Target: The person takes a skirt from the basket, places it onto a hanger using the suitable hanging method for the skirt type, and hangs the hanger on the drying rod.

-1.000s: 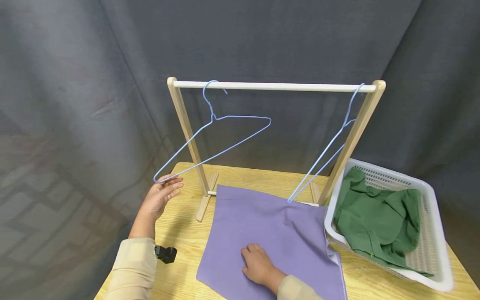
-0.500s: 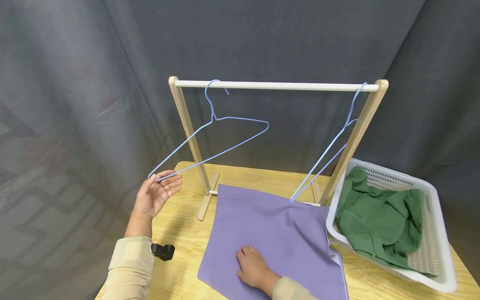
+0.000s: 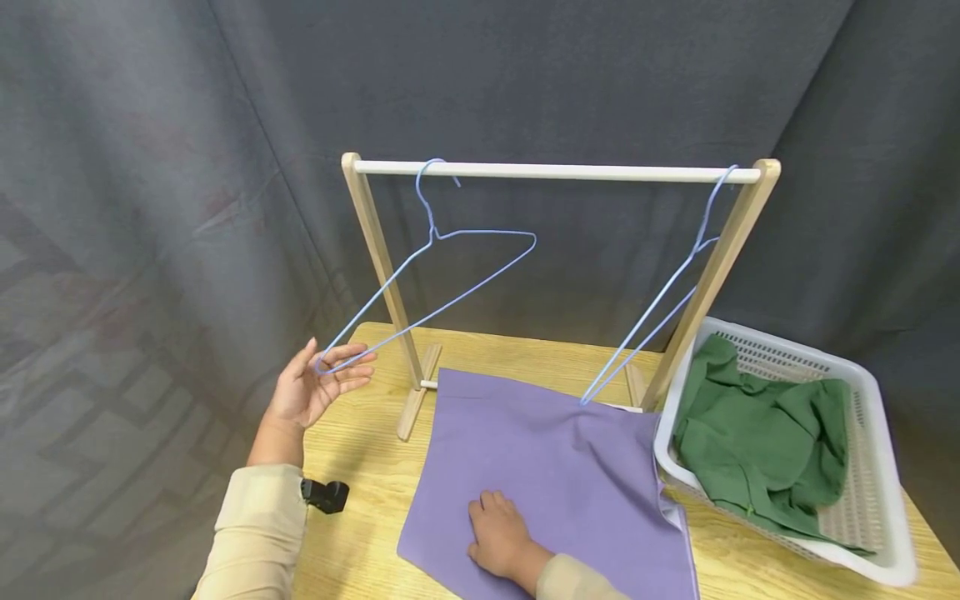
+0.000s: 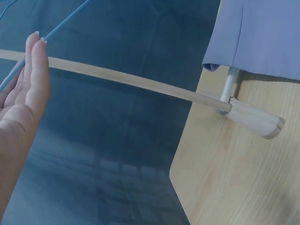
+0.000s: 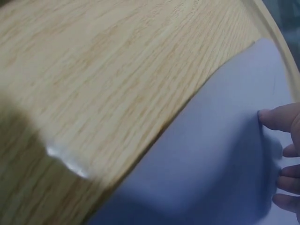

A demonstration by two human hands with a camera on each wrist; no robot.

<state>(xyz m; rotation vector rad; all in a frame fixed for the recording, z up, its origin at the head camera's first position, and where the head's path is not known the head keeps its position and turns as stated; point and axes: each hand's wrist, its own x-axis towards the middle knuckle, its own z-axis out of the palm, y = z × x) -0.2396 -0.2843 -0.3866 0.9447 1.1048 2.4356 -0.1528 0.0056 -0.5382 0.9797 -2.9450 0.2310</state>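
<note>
In the head view a light blue wire hanger [image 3: 487,231] hangs by its hook from the rack's white rail [image 3: 570,172], left of the middle. My left hand [image 3: 311,390], palm up with extended fingers, supports its lower left corner; the thumb stands apart. The left wrist view shows the wire crossing the fingers [image 4: 37,86]. Spread over the table is a purple cloth [image 3: 525,450], with a rumpled right side. My right hand [image 3: 498,533] rests on it, fingers loosely bent. In the right wrist view the thumb [image 5: 279,117] and fingertips touch the cloth.
A second blue hanger [image 3: 703,232] hangs at the rail's right end, beside the wooden post [image 3: 712,283]. The white basket [image 3: 877,467] at the right contains a green cloth [image 3: 757,433]. Grey curtain [image 3: 570,75] backs the wooden table [image 3: 360,533].
The left hand has turned palm up and extended its fingers under the hanger's corner, which swung left, then back right. The right hand has slid slightly left on the cloth.
</note>
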